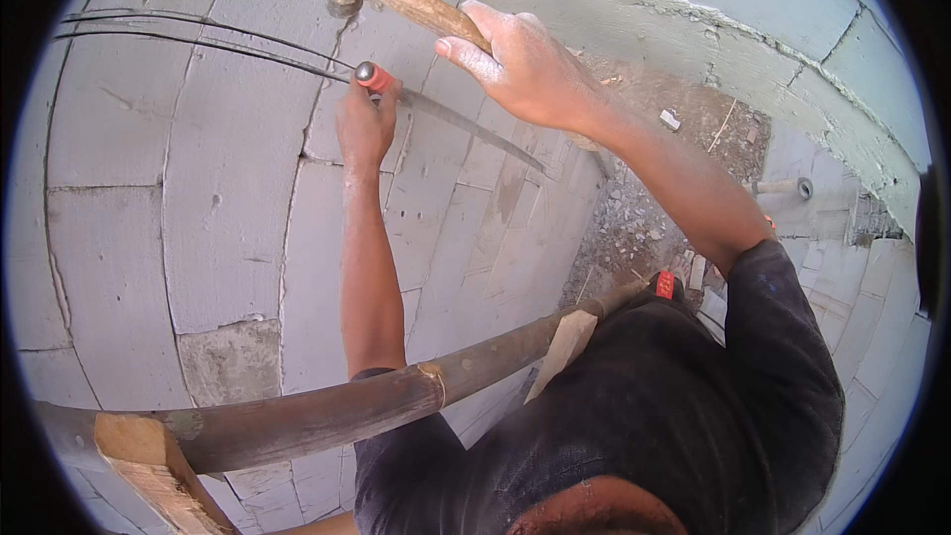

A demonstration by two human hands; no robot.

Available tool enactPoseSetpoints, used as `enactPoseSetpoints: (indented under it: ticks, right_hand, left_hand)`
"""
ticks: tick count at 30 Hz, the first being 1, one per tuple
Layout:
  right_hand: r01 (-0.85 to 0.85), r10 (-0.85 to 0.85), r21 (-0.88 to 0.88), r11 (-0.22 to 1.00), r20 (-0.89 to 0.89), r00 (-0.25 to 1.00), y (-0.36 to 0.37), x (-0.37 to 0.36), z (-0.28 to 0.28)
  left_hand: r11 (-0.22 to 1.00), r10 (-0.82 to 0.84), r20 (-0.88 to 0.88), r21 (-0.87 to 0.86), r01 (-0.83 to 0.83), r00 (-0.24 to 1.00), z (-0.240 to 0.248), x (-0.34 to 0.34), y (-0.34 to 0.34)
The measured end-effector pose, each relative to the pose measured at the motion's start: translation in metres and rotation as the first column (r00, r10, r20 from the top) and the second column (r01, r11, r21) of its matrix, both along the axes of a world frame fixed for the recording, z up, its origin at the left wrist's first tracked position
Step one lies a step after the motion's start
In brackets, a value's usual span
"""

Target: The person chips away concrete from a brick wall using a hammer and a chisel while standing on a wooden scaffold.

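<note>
My left hand [366, 129] is closed around a red tool handle with a round metal cap [370, 75], which looks like a chisel. Its blade is hidden by the hand and the wall. It is held against a grey block wall [228, 159], where two dark parallel cuts [218, 35] run in from the left. To the right of the hand, a shallow grey groove [475, 127] continues along the wall. Raised above the chisel, my right hand [530, 69] grips the wooden handle of a hammer [421, 6]. The hammer's grey metal head is up and left, apart from the chisel.
A bamboo pole [327, 426] crosses in front of my body, with wooden pieces [163, 476] against it. Far below lies rubble [634, 213] on the ground. A rough concrete ledge [693, 25] juts out at upper right, and a pipe-like tube [788, 187] shows beyond my right arm.
</note>
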State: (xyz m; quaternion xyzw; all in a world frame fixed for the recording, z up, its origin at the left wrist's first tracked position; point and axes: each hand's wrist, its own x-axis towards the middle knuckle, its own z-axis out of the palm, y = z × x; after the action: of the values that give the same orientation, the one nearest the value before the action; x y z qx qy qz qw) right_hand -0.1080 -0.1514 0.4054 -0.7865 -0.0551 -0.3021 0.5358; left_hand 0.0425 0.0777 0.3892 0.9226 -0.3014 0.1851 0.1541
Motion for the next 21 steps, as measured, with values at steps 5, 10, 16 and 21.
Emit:
enactPoseSetpoints:
  ticks: [5, 10, 16, 21]
  right_hand:
    - [0.062, -0.059, 0.13, 0.99, -0.029, 0.998, -0.006, -0.004, -0.01]
    - [0.058, -0.057, 0.044, 0.997, -0.018, 0.998, -0.014, -0.006, -0.005]
    - [-0.005, -0.02, 0.137, 0.991, 0.181, 0.983, -0.011, -0.027, 0.026]
    - [0.041, -0.07, 0.182, 0.983, 0.157, 0.985, 0.011, -0.006, -0.021]
  left_hand:
    - [0.997, -0.054, 0.043, 0.051, 0.052, 0.998, 0.042, -0.003, -0.021]
    - [0.998, 0.002, 0.011, 0.069, -0.003, 1.0, 0.024, -0.003, -0.015]
    - [0.991, -0.084, 0.05, 0.111, 0.078, 0.995, 0.017, -0.004, -0.02]
    - [0.987, -0.127, 0.046, 0.1, 0.122, 0.991, 0.018, -0.001, -0.035]
